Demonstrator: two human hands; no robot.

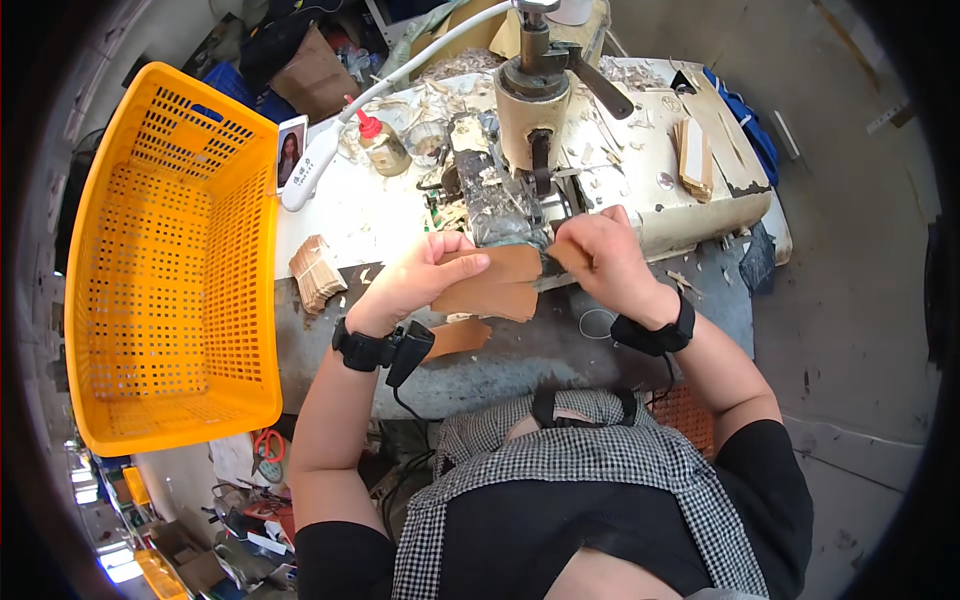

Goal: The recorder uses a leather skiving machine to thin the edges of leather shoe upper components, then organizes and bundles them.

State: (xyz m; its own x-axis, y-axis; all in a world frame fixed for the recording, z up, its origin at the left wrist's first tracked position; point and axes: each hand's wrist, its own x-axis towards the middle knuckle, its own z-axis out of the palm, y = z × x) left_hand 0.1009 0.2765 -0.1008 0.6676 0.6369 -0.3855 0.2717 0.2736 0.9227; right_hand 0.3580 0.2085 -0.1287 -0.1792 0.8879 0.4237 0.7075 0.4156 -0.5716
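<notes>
My left hand (420,275) is at the front of a cream bench machine (533,115). Its thumb presses on a flat brown leather-like strip (510,263), with the fingers beneath. A second brown strip (505,300) lies just below, partly overlapped. Closer to me, another brown piece (460,338) rests on the bench beside my left wrist. My right hand (608,258) is closed, pinching the end of a small brown piece (570,255) right of the strips, near the machine's working point. Its far end is hidden by the fingers.
A tall orange plastic basket (240,340) stands at the left. Stacked brown pieces (317,272) lie on the bench, and another stack (693,160) on the machine's right. A red-capped bottle (385,150), a white lamp head (310,170) and a phone (291,150) sit behind. Pale scraps litter the machine.
</notes>
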